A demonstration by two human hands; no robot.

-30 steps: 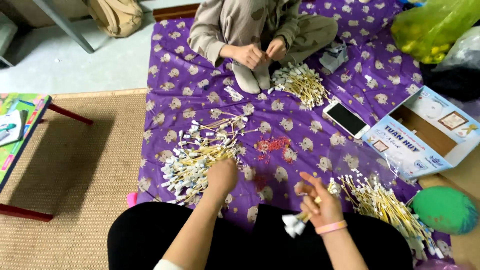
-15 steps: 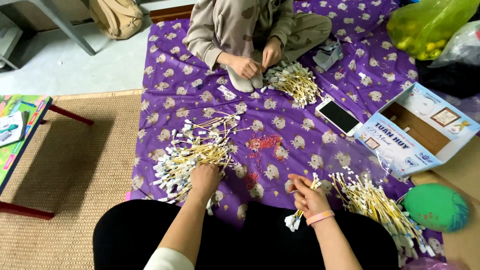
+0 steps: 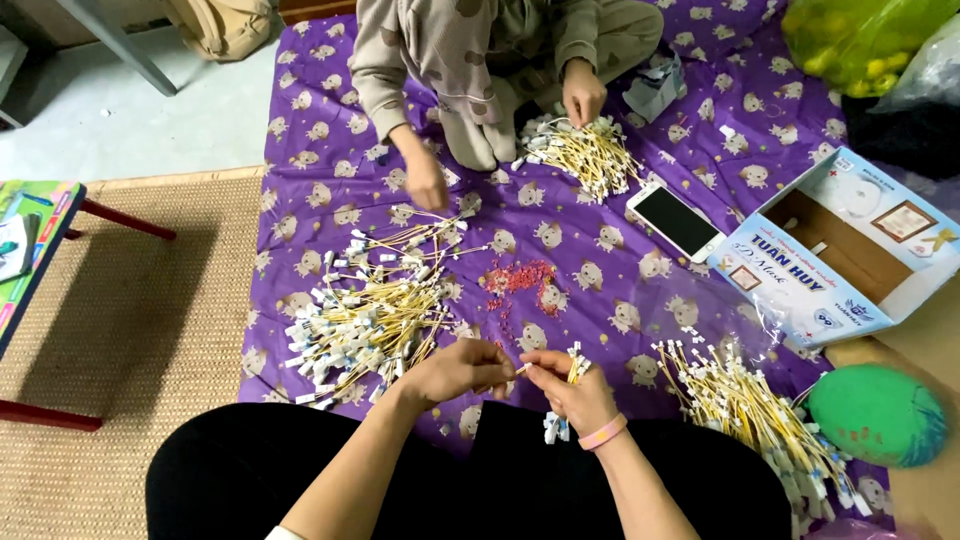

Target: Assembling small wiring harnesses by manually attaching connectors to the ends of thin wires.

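Both hands meet just above lap, over near edge of purple patterned sheet (image 3: 300, 130); left hand (image 3: 455, 368) closed, fingertips pinched on end of one thin yellow stick w/ white tip; right hand (image 3: 572, 392) closed round small bundle of yellow sticks (image 3: 572, 368), white ends poking out top and below palm; pink band (image 3: 603, 432) on right wrist; fingertips of the two hands near touching.

Big loose pile of sticks (image 3: 370, 310) on sheet just beyond left hand; second pile (image 3: 750, 405) to right of right hand, fanned toward green round cushion (image 3: 878, 415); scatter of small red bits (image 3: 518, 280) on sheet between piles, beyond hands.

Far side: another person sitting, one hand (image 3: 428, 185) down on sheet, other hand (image 3: 583, 92) at third pile (image 3: 585, 155); phone (image 3: 678, 221) face-up beside that pile; open cardboard box (image 3: 840, 250) at right; yellow-green plastic bag (image 3: 860, 40) top right; woven mat (image 3: 130, 350) left, w/ low red-legged table (image 3: 40, 250) at edge.
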